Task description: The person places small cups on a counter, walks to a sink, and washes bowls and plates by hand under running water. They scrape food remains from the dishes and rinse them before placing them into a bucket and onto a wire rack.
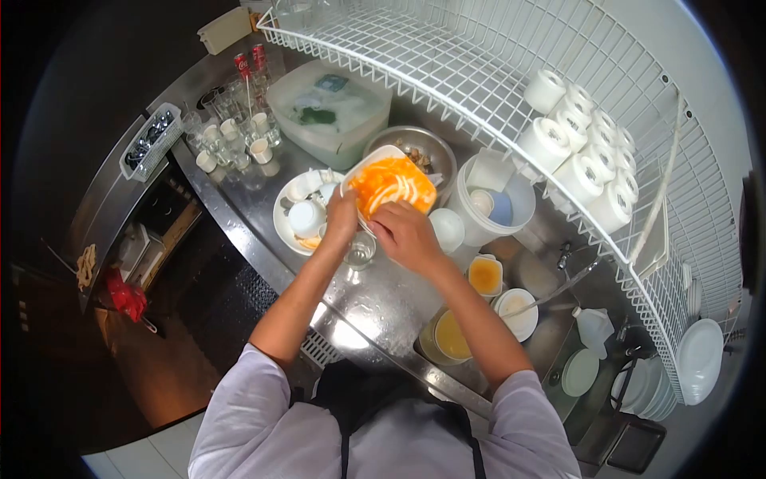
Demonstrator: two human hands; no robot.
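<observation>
A white dish (412,169) smeared inside with orange sauce and white streaks is tilted over the counter. My left hand (343,217) grips its left rim. My right hand (405,236) is at the dish's near edge, its fingers curled against the sauce; what they hold, if anything, is hidden. Behind the dish is a metal bowl (448,152) with food scraps. A white plate (281,227) carrying a white cup (306,219) and scraps lies left of my left hand. Just below the hands stands a clear glass (361,252), with a white cup (447,230) to the right.
A tub of soapy water (363,120) stands behind, beside several glasses (231,148). To the right are a white bucket (511,215), a container of yellow liquid (452,335) and a spray bottle (594,327). A wire rack (447,88) with white rolls (578,177) overhangs the counter.
</observation>
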